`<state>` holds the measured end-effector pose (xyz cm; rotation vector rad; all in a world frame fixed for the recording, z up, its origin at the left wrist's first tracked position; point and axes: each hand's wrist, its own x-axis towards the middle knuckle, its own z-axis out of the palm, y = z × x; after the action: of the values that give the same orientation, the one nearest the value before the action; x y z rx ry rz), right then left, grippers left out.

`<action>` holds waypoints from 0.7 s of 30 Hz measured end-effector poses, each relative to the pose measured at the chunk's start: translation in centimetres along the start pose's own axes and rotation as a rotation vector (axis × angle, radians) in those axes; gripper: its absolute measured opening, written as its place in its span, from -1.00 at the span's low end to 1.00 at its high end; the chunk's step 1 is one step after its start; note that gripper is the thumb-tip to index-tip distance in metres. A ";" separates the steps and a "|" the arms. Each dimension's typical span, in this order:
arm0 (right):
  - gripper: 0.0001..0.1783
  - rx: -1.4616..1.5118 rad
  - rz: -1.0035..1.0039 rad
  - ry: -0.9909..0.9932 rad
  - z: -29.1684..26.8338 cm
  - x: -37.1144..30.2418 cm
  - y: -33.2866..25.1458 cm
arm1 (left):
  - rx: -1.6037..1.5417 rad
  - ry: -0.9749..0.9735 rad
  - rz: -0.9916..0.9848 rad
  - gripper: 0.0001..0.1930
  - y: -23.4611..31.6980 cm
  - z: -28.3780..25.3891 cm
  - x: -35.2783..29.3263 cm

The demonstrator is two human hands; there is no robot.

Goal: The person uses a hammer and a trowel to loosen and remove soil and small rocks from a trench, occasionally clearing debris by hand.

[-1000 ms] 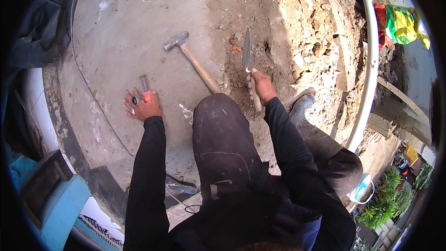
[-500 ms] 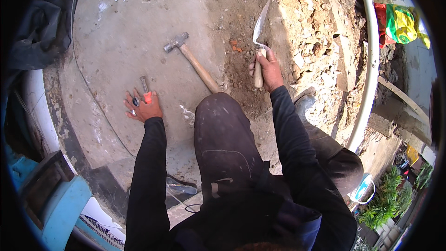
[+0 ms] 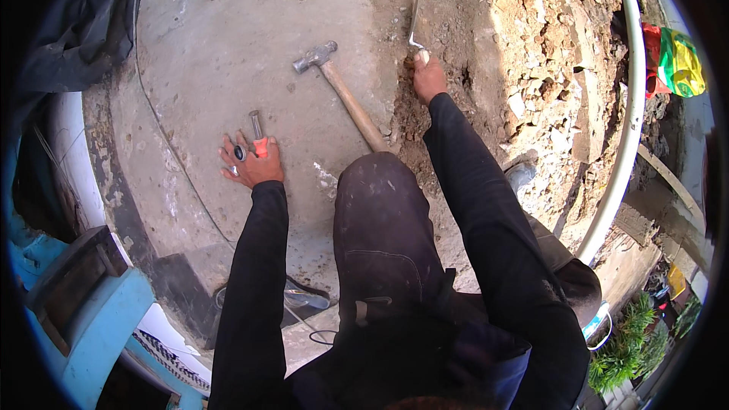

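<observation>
My right hand (image 3: 430,78) is closed round the handle of a pointed trowel, out at the edge between concrete and loose soil. The trowel's blade (image 3: 414,15) points away from me and appears edge-on. My left hand (image 3: 253,162) leans on the concrete floor, fingers spread and rings on two of them. A cold chisel (image 3: 259,137) with a red-orange grip is held between its thumb and forefinger; its metal end points away and its other end is hidden under the palm. Between my hands lies a hammer (image 3: 351,102) with a wooden handle, its near end against my knee.
A thin cable (image 3: 156,125) runs along the left floor. Broken soil and rubble (image 3: 535,68) cover the right, beside a curved white pipe (image 3: 632,106). Black sheeting (image 3: 72,30) and a blue object (image 3: 99,326) stand left; plants (image 3: 626,342) are at lower right.
My right hand has reached farther forward with the trowel, which has turned more edge-on. My left hand stays on the chisel; the whole view has shifted slightly.
</observation>
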<state>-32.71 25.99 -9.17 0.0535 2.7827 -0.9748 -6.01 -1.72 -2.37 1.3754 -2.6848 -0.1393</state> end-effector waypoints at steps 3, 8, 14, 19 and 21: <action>-0.50 0.105 0.301 -0.034 -1.3 -0.4 1.1 | 0.026 -0.017 -0.060 -0.21 -0.9 0.7 -0.2; -0.57 0.060 0.192 0.292 -7.1 -9.3 4.8 | -0.002 0.042 -0.018 -0.21 -1.4 0.6 -0.5; -0.61 -0.520 -0.085 0.568 -11.1 -12.9 5.9 | 0.000 -0.034 -0.062 -0.20 -1.0 0.0 -0.3; -0.57 -0.185 -0.409 -0.240 -4.1 -16.3 -3.4 | 0.008 -0.019 -0.061 -0.19 -0.5 0.2 0.1; -0.55 -0.221 -0.421 -0.353 -2.7 -16.9 -5.5 | 0.019 -0.046 -0.073 -0.19 -0.7 0.0 0.1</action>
<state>-17.12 23.82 -0.47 -0.6890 2.5909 -0.6621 -5.49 -2.19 -2.48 1.4947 -2.6803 -0.1554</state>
